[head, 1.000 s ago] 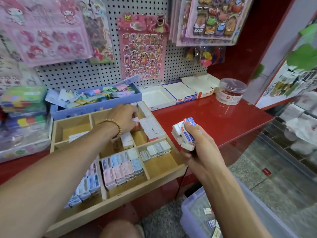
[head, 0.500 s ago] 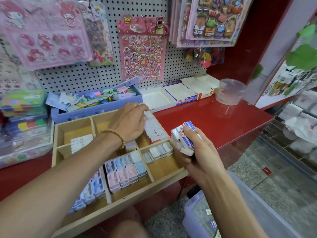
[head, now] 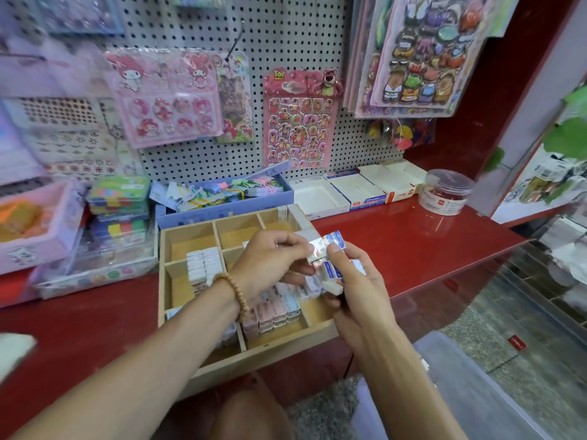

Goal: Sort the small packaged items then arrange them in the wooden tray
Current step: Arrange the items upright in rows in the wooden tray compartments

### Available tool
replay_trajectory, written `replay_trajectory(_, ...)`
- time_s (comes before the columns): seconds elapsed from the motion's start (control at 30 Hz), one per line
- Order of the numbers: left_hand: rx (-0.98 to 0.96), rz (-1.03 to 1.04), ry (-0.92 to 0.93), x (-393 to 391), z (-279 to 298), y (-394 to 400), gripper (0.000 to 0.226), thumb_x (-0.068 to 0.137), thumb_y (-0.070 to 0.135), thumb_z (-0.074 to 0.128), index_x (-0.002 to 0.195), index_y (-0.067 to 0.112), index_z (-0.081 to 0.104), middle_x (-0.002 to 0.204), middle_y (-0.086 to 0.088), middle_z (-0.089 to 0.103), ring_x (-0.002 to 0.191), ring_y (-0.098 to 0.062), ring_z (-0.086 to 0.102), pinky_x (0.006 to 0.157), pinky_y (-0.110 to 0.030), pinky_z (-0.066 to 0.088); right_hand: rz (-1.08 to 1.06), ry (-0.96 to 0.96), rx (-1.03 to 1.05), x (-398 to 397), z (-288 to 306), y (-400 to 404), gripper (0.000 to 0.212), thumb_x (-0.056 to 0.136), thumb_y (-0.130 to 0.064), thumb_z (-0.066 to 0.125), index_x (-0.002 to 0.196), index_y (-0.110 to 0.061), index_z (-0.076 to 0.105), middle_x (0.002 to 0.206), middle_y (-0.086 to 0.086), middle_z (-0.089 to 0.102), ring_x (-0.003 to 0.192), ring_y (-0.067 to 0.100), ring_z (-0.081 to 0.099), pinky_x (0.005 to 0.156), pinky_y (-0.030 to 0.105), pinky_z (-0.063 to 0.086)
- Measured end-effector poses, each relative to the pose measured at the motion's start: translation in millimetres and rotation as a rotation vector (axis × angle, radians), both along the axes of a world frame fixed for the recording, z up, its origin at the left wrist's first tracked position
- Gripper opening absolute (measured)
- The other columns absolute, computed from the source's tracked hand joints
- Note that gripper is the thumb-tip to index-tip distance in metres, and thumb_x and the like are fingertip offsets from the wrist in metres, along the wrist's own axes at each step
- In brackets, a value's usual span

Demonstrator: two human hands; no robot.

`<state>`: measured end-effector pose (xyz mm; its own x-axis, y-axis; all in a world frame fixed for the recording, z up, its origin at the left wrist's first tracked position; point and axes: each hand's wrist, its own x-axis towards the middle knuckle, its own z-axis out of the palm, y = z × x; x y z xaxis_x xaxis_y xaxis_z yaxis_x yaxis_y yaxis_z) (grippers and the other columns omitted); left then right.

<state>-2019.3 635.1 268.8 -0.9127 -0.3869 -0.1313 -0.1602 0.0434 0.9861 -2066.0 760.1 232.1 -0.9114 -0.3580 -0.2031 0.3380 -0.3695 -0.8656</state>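
The person stands in the middle of the sorting step. The right hand (head: pixel 359 287) is closed around a small bundle of packaged items (head: pixel 333 274), white with blue print, and keeps them pressed against the palm above the front right part of the wooden tray (head: pixel 286 347). The left hand (head: pixel 270 262) pinches one single packet (head: pixel 324 247) between thumb and forefinger, at the top of the bundle, so the two hands touch each other there. I judge that this packet is being taken off the bundle in order to go into one compartment.

The tray lies on the red desk (head: pixel 413 249), directly under both hands. In the left middle compartment there is a row of white packets (head: pixel 205 265). Pink and pale blue packets (head: pixel 273 309) fill the compartment below the left wrist. The two back compartments on the left look empty, and part of the tray is hidden by the hands, so I cannot tell everything that is inside.

The next move, as I see it, needs the left hand to carry its packet down to the compartment where the same kind already lies, and to set it in line with the others without pushing them over. The right hand must hold the rest firmly, because the packets look smooth and could slip.
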Motion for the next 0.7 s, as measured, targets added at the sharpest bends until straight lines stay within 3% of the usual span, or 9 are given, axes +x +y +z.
replay_trajectory(0.13,0.064,0.008,0.003,14.0,14.7,-3.0,0.005,0.089,0.009,0.067,0.083,0.009,0.067,0.082,-0.011,0.075,0.076,-0.021,0.074,0.055,-0.02,0.054,0.053,0.008,-0.087,10.1,6.1,-1.6,0.016,0.092,-0.019,0.066,0.108,-0.016,0.064,0.072,0.006,0.064,0.046,0.008,0.045,0.036,0.018,0.027)
replay_trajectory(0.37,0.092,0.004,0.007,31.6,33.2,-8.8,0.003,0.09,0.011,0.066,0.089,0.009,0.065,0.088,-0.012,0.075,0.082,-0.027,0.074,0.076,-0.036,0.058,0.1,0.047,-0.112,19.8,17.5,-2.6,0.027,0.085,-0.021,0.067,0.112,-0.016,0.066,0.072,0.007,0.063,0.049,0.01,0.038,0.037,0.018,0.025)
replay_trajectory(0.5,0.157,0.051,0.043,43.0,41.9,-14.0,0.006,0.092,0.01,0.063,0.086,0.009,0.062,0.091,-0.005,0.072,0.077,-0.027,0.074,0.062,-0.027,0.058,0.104,0.008,-0.103,26.0,21.1,-1.1,0.019,0.093,-0.016,0.063,0.112,-0.015,0.065,0.078,0.007,0.068,0.054,0.013,0.036,0.039,0.02,0.023)
replay_trajectory(0.57,0.115,0.106,0.061,48.6,43.3,-21.9,0.006,0.092,0.008,0.063,0.086,0.008,0.063,0.098,-0.006,0.069,0.077,-0.026,0.074,0.062,-0.027,0.058,0.091,-0.029,-0.086,27.7,21.5,0.2,0.012,0.094,-0.013,0.063,0.106,-0.017,0.067,0.078,0.007,0.07,0.056,0.015,0.034,0.039,0.02,0.023)
replay_trajectory(0.7,-0.152,0.2,0.067,64.0,39.2,-47.3,0.005,0.089,0.004,0.066,0.086,0.007,0.064,0.085,-0.012,0.068,0.07,-0.019,0.072,0.053,-0.022,0.054,0.065,-0.046,-0.034,30.9,22.6,-2.1,0.013,0.094,-0.013,0.064,0.106,-0.02,0.068,0.081,0.006,0.072,0.055,0.014,0.039,0.038,0.02,0.024)
